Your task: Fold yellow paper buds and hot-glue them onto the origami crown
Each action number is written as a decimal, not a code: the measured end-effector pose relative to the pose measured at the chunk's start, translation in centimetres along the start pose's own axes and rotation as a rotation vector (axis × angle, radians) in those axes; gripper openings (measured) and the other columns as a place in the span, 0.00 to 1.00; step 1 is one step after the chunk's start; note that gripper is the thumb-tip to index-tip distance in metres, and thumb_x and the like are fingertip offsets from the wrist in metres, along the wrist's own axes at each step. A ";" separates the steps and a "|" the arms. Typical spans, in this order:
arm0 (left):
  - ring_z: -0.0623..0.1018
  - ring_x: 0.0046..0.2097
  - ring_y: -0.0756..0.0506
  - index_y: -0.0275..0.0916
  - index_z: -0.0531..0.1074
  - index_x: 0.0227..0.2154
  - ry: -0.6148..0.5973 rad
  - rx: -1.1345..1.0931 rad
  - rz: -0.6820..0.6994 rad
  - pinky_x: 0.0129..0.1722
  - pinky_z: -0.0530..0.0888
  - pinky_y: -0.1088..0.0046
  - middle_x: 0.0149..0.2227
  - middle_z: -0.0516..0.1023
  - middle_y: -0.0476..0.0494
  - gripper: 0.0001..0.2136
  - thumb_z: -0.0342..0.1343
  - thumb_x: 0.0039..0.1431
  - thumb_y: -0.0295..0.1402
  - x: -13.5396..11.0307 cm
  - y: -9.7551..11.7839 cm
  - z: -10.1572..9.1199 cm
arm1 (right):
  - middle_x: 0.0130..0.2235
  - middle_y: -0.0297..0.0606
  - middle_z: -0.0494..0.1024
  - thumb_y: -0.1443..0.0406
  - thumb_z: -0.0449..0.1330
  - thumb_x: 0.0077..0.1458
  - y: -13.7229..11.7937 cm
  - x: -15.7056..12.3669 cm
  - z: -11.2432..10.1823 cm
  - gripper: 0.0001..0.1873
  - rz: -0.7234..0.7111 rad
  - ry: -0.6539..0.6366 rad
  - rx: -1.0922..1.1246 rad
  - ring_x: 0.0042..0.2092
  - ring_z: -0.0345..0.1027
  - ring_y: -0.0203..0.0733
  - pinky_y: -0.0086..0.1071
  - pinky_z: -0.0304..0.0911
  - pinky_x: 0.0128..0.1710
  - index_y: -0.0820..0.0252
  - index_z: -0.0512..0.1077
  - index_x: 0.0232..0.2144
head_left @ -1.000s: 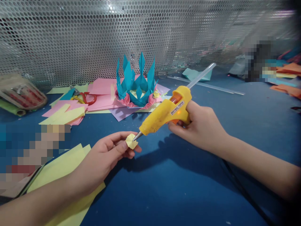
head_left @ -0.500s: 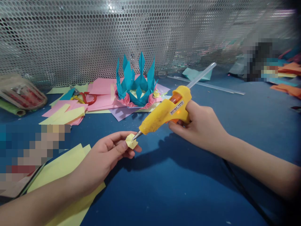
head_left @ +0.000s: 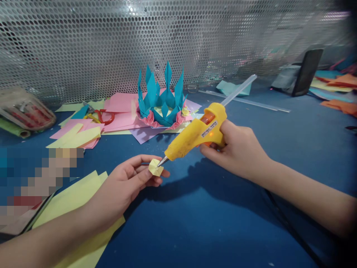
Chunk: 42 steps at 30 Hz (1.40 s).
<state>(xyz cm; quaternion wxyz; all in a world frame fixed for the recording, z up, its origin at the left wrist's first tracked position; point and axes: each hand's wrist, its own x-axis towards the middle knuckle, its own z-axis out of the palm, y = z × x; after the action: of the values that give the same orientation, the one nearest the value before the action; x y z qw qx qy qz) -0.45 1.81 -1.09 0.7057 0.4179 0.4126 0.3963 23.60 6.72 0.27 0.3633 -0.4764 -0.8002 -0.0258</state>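
My left hand [head_left: 131, 182] pinches a small folded yellow paper piece [head_left: 155, 167] between thumb and fingers, just above the blue table [head_left: 212, 219]. My right hand [head_left: 240, 150] grips a yellow hot glue gun [head_left: 196, 134], a clear glue stick poking out of its back. The gun's metal nozzle touches the top of the yellow paper piece. Behind them stands a blue origami lotus [head_left: 161, 98] with pink petals at its base.
Pink, yellow and purple paper sheets [head_left: 83, 134] and red-handled scissors [head_left: 104, 117] lie at back left. Yellow sheets [head_left: 80, 197] lie under my left forearm. A perforated metal screen [head_left: 111, 44] closes the back. Glue sticks [head_left: 251, 101] and orange paper [head_left: 341, 106] lie at right.
Both hands stay almost where they were; the glue gun's nozzle and the yellow piece shift very slightly.
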 end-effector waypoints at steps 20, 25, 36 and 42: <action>0.79 0.34 0.52 0.41 0.77 0.35 0.045 -0.011 0.007 0.37 0.74 0.80 0.34 0.85 0.48 0.07 0.67 0.54 0.35 0.0 -0.3 -0.1 | 0.15 0.24 0.57 0.62 0.53 0.43 0.2 -0.1 -0.1 0.10 -0.050 0.024 -0.035 0.14 0.51 0.32 0.26 0.46 0.15 0.53 0.51 0.22; 0.78 0.33 0.52 0.42 0.78 0.36 0.025 -0.007 0.002 0.36 0.74 0.79 0.32 0.84 0.48 0.07 0.66 0.54 0.35 0.1 0.0 0.1 | 0.16 0.25 0.59 0.62 0.52 0.44 0.3 -0.1 -0.2 0.10 -0.079 0.036 -0.039 0.14 0.52 0.32 0.25 0.46 0.15 0.53 0.51 0.22; 0.79 0.34 0.50 0.41 0.77 0.34 0.072 0.030 0.003 0.36 0.74 0.76 0.33 0.85 0.46 0.10 0.69 0.50 0.36 0.1 0.0 0.1 | 0.16 0.27 0.61 0.64 0.53 0.46 0.1 -0.1 -0.6 0.09 -0.136 0.039 -0.133 0.15 0.53 0.32 0.26 0.48 0.16 0.54 0.53 0.22; 0.79 0.33 0.50 0.40 0.78 0.34 0.099 0.042 0.004 0.37 0.75 0.77 0.36 0.85 0.45 0.09 0.69 0.50 0.35 0.1 -0.2 0.1 | 0.17 0.27 0.60 0.64 0.54 0.47 0.0 -0.1 -0.8 0.08 -0.202 0.075 -0.155 0.15 0.52 0.32 0.26 0.48 0.16 0.55 0.55 0.23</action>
<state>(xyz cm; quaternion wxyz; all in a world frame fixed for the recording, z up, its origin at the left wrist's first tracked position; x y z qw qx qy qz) -0.26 1.85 -1.27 0.6748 0.4133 0.4543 0.4092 24.10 6.33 0.79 0.3507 -0.4186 -0.8256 -0.1422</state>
